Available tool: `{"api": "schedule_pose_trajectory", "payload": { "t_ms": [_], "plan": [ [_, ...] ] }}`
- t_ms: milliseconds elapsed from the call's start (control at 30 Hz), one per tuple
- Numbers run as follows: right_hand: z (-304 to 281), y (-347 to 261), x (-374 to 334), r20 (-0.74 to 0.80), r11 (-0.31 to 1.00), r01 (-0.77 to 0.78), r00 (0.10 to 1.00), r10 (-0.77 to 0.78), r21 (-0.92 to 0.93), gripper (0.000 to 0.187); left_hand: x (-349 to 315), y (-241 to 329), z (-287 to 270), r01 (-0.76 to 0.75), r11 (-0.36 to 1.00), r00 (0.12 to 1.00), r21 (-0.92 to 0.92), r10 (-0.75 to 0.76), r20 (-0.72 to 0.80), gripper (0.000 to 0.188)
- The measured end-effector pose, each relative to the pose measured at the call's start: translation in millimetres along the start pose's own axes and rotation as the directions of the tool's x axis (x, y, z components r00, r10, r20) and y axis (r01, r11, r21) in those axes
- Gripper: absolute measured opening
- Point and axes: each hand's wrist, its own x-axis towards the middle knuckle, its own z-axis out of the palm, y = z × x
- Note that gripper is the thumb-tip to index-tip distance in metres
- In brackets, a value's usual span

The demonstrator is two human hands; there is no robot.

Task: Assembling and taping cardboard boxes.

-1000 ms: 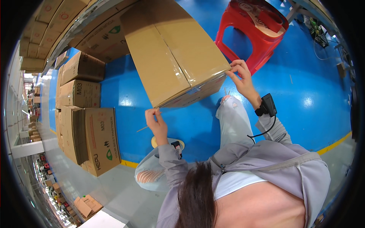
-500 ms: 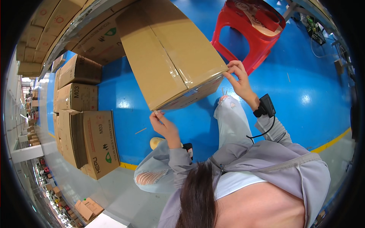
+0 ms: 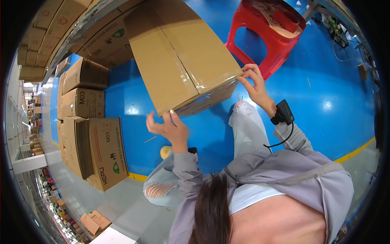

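Head view: box (image 3: 185, 57) at 12 o'clock. Our left hand (image 3: 174, 131) now fans wider by its 7 o'clock corner; our right hand (image 3: 256, 88) pinches the 4 o'clock corner, seemingly our only firm hold.

The head-worn fisheye camera looks downward.

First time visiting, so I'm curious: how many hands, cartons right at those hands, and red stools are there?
Left hand and right hand: 2
Large taped carton at the hands: 1
Red stool: 1
Total: 4
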Motion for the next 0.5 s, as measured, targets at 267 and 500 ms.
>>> {"api": "schedule_pose_trajectory", "payload": {
  "t_ms": [267,500],
  "plan": [
    [11.8,-8.4,-10.8,-0.125,0.989,0.005,0.992,-0.024,-0.150,0.014,1.9,-31.9,25.9,-0.279,0.908,0.958,-0.312,0.285,-0.025,0.047],
    [17.3,-28.0,-15.3,-0.240,0.940,-0.013,0.968,-0.073,-0.340,0.011,5.7,-14.3,32.4,-0.212,0.920,0.977,-0.329,0.190,-0.098,0.056]
  ]
}}
